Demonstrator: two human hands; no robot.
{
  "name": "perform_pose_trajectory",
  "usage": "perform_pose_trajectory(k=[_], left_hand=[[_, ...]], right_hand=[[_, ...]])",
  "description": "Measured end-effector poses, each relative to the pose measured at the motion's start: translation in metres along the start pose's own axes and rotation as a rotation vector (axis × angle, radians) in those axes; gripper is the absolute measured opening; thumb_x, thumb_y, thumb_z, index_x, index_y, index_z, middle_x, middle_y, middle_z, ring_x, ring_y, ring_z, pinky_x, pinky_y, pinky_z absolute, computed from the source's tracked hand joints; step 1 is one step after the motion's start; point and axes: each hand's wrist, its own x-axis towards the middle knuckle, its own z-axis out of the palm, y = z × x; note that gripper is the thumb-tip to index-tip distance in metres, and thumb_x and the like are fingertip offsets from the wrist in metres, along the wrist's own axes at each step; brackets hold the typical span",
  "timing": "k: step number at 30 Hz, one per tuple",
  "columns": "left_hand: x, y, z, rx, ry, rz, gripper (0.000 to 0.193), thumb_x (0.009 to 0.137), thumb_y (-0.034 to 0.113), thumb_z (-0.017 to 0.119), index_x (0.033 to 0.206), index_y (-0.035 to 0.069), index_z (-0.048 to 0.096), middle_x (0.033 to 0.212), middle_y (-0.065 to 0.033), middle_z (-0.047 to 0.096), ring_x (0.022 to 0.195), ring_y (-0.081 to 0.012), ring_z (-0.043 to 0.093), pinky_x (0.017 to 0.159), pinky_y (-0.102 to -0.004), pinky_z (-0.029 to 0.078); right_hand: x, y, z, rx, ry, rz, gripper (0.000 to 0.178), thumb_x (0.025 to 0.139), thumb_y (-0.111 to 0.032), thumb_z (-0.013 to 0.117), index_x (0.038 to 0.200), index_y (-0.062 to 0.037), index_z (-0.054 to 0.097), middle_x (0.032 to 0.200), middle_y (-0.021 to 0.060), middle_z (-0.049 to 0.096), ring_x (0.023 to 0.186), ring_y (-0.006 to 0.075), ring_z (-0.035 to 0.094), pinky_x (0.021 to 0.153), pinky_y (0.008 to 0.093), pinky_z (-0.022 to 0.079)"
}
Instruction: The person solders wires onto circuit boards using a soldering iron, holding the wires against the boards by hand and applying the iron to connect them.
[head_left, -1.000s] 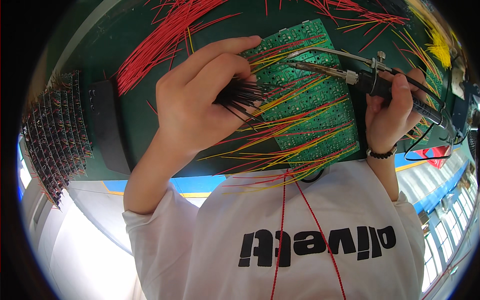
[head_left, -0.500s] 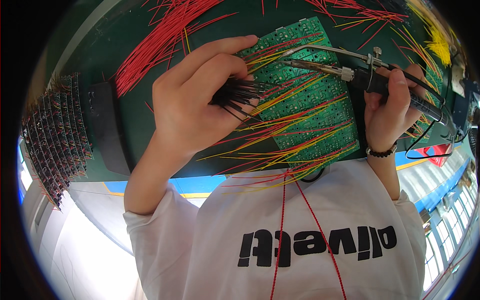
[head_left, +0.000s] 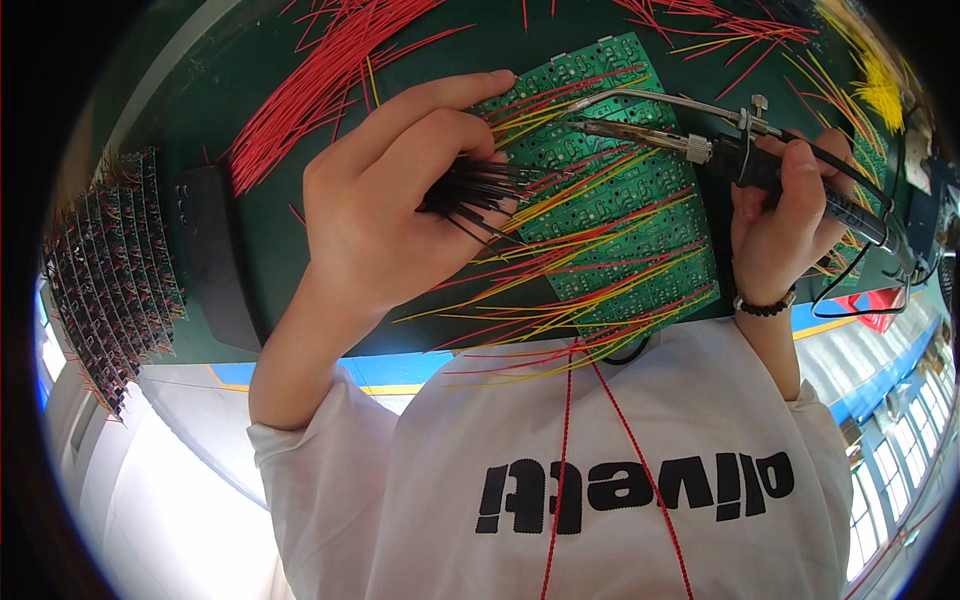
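Observation:
A green circuit board panel [head_left: 655,235] lies on the table in front of me, with rows of red and yellow wires [head_left: 600,255] running off its left side. My left hand [head_left: 390,200] is closed around a bundle of short black wires [head_left: 480,190], whose ends point right over the board. Its index finger reaches to the board's upper left edge. In my right hand [head_left: 790,205] is a soldering iron [head_left: 740,162] with a thin metal feed tube [head_left: 660,97] clamped above it. The iron's tip is over the board's upper part, close to the wires; whether it touches, I cannot tell.
Loose red wires [head_left: 320,90] are heaped at the back left, with more red ones [head_left: 720,25] at the back right. Yellow wires [head_left: 878,95] lie at the far right. A stack of wired boards [head_left: 110,270] stands left, beside a black bar [head_left: 215,255].
My right hand and the soldering iron have shifted very slightly. The left hand keeps its hold on the black wires, and the board stays in place.

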Motion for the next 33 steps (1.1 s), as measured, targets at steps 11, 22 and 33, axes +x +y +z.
perform_pose_trajectory(k=[11,22,33], left_hand=[[0.0000,0.0007,-0.0001,-0.011,0.000,-0.009,0.010,0.059,-0.006,0.062,0.066,-0.002,0.055,0.093,-0.0146,0.064,0.058,-0.0098,0.056,0.052,-0.0188,0.047],[0.0000,0.0005,-0.0010,0.005,-0.008,-0.009,0.011,0.059,-0.006,0.062,0.066,-0.002,0.055,0.093,-0.0141,0.064,0.059,-0.0099,0.057,0.054,-0.0187,0.047],[0.0001,0.0013,-0.0010,0.004,-0.013,-0.014,0.011,0.058,-0.006,0.062,0.066,-0.002,0.055,0.093,-0.0137,0.064,0.058,-0.0095,0.057,0.053,-0.0185,0.047]], right_hand=[[0.0009,0.0020,-0.0033,0.003,-0.064,-0.011,0.027,0.074,-0.015,0.065,0.066,-0.0064,0.041,0.055,-0.0018,0.046,0.042,-0.0004,0.036,0.033,0.0145,0.032],[-0.0002,0.0001,-0.0013,-0.033,-0.002,0.002,0.026,0.073,-0.018,0.066,0.069,-0.0059,0.044,0.059,-0.0025,0.045,0.046,0.0001,0.039,0.034,0.0143,0.034],[0.0000,0.0014,-0.0026,-0.004,-0.036,0.004,0.026,0.073,-0.016,0.066,0.067,-0.0063,0.042,0.057,-0.0025,0.045,0.046,-0.0002,0.038,0.034,0.0143,0.032]])
